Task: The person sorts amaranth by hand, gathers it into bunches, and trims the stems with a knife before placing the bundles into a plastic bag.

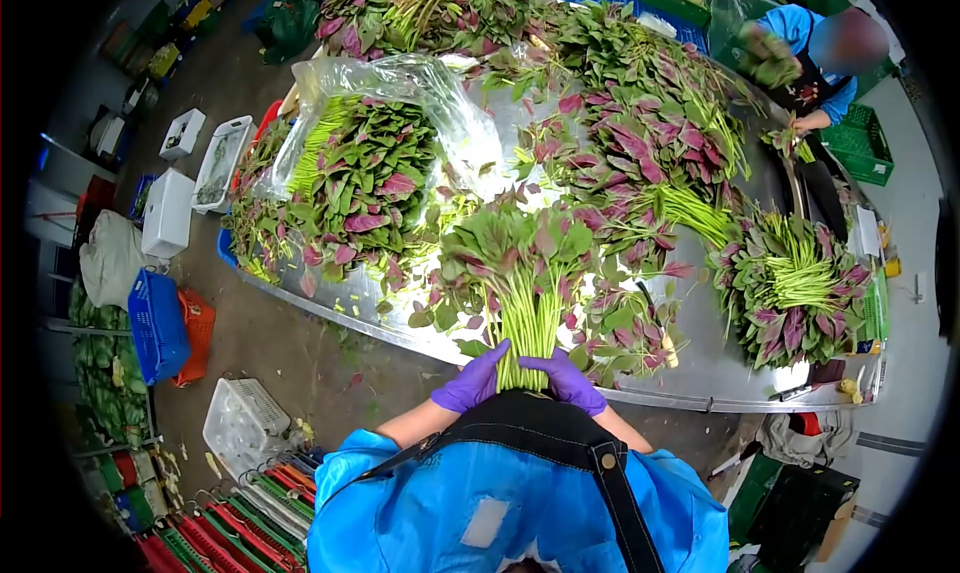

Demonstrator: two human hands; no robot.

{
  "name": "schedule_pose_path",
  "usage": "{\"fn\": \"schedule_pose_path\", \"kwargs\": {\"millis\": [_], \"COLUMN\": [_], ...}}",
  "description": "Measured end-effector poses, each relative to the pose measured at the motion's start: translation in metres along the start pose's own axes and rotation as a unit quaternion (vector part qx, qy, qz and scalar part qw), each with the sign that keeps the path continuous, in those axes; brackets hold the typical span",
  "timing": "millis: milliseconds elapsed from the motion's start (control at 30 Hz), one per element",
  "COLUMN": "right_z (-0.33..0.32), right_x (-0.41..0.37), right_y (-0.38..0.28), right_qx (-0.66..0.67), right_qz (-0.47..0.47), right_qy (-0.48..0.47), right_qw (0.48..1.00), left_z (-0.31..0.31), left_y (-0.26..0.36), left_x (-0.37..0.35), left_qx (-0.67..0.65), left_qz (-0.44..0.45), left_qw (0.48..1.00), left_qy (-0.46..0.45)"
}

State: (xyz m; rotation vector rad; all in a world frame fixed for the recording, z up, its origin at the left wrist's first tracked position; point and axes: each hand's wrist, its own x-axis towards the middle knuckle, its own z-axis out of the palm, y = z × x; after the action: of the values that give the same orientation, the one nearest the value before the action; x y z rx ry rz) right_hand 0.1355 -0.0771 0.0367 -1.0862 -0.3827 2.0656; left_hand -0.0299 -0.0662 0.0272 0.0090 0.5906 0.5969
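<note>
A bunch of amaranth (525, 303), with green and purple leaves and long pale-green stems, stands upright in front of my apron at the table's near edge. My left hand (477, 378), in a purple glove, wraps the lower stems from the left. From the right, my right hand (565, 381), also in a purple glove, closes around the same stems. The leaves point away from me over the metal table (420, 338). Loose leaves lie around the bunch. To its right is a thin dark tool with a pale handle (669, 350).
An amaranth pile (370, 178) lies left under clear plastic film (410, 78); a larger heap (640, 123) fills the back. One bundle (800, 273) lies right. A co-worker (800, 48) handles greens at the far right. Blue (157, 325) and white crates (243, 423) stand on the floor.
</note>
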Motion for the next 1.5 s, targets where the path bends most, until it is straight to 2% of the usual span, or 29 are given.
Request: {"fn": "schedule_pose_path", "kwargs": {"millis": [67, 100, 133, 200, 233, 333, 367, 400, 467, 500, 567, 600, 667, 700, 833, 900, 1033, 1100, 1133, 1167, 1233, 1267, 1367, 1433, 1500], "right_z": [0.001, 0.004, 0.001, -0.008, -0.009, -0.016, -0.017, -0.017, -0.017, -0.014, -0.007, -0.006, -0.005, -0.005, -0.004, 0.003, -0.005, -0.018, -0.013, -0.007, -0.020, -0.030, -0.055, -0.065, -0.056], "right_x": [0.002, 0.003, 0.007, 0.017, 0.016, 0.002, -0.002, -0.004, 0.007, 0.016, 0.034, 0.042, 0.051, 0.052, 0.049, 0.048, 0.062, 0.056, 0.038, 0.015, -0.014, -0.020, -0.036, -0.034, -0.030], "right_y": [-0.011, -0.014, -0.012, -0.006, -0.009, -0.032, -0.050, -0.055, -0.059, -0.064, -0.072, -0.073, -0.069, -0.068, -0.067, -0.072, -0.068, -0.059, -0.062, -0.066, -0.066, -0.065, -0.075, -0.086, -0.102], "right_qx": [-0.126, -0.233, -0.231, -0.481, -0.480, -0.534, -0.553, -0.449, -0.508, -0.509, -0.546, -0.546, -0.679, -0.672, -0.656, -0.655, -0.653, -0.671, -0.590, -0.493, -0.432, -0.409, -0.392, -0.480, -0.243], "right_qz": [-0.037, -0.129, -0.130, -0.202, -0.203, -0.033, 0.026, 0.009, -0.227, -0.229, -0.366, -0.368, -0.278, -0.254, -0.257, -0.253, -0.246, -0.262, -0.172, -0.077, 0.050, 0.107, 0.118, -0.055, -0.110], "right_qy": [0.030, 0.046, 0.047, 0.055, 0.056, 0.058, 0.093, 0.158, 0.285, 0.285, 0.237, 0.237, 0.199, 0.192, 0.203, 0.197, 0.179, 0.122, 0.066, 0.008, -0.153, -0.224, -0.215, -0.045, 0.077], "right_qw": [0.991, 0.963, 0.963, 0.851, 0.852, 0.843, 0.827, 0.880, 0.780, 0.779, 0.715, 0.714, 0.650, 0.668, 0.680, 0.685, 0.694, 0.683, 0.786, 0.867, 0.888, 0.878, 0.887, 0.875, 0.961], "left_z": [0.006, 0.008, 0.008, -0.017, -0.020, -0.026, -0.015, -0.009, -0.019, -0.023, -0.013, -0.014, -0.018, -0.020, -0.017, -0.007, -0.011, -0.012, -0.016, -0.020, -0.018, -0.009, -0.008, -0.005, -0.007], "left_y": [0.006, 0.009, 0.010, -0.004, -0.008, -0.013, -0.008, -0.006, -0.007, -0.009, -0.011, -0.012, -0.016, -0.018, -0.020, -0.019, -0.017, -0.017, -0.016, -0.016, -0.016, -0.013, -0.012, -0.010, -0.011], "left_x": [-0.010, -0.011, -0.012, 0.002, 0.007, 0.018, 0.016, 0.014, 0.022, 0.025, 0.023, 0.027, 0.029, 0.030, 0.028, 0.025, 0.026, 0.026, 0.026, 0.027, 0.025, 0.021, 0.022, 0.023, 0.022], "left_qx": [0.025, 0.028, 0.032, 0.023, 0.000, -0.020, -0.021, -0.023, -0.040, -0.029, -0.032, -0.030, 0.092, 0.096, 0.099, 0.137, 0.170, 0.165, 0.166, 0.168, 0.170, 0.151, 0.126, 0.114, 0.101], "left_qz": [0.010, 0.016, 0.022, 0.025, -0.001, -0.030, -0.033, -0.035, -0.062, -0.069, -0.071, -0.070, -0.051, -0.046, -0.036, 0.004, -0.025, -0.015, -0.016, -0.024, -0.033, -0.022, -0.012, -0.023, -0.024], "left_qw": [1.000, 0.999, 0.999, 0.999, 1.000, 0.999, 0.998, 0.993, 0.990, 0.990, 0.992, 0.992, 0.993, 0.993, 0.994, 0.991, 0.985, 0.986, 0.986, 0.985, 0.985, 0.988, 0.992, 0.993, 0.994], "left_qy": [0.006, -0.003, -0.013, 0.005, 0.013, 0.016, -0.049, -0.113, -0.124, -0.124, -0.094, -0.096, -0.059, -0.054, -0.012, -0.004, -0.008, -0.002, -0.001, 0.005, 0.011, 0.002, -0.011, -0.028, -0.033]}}
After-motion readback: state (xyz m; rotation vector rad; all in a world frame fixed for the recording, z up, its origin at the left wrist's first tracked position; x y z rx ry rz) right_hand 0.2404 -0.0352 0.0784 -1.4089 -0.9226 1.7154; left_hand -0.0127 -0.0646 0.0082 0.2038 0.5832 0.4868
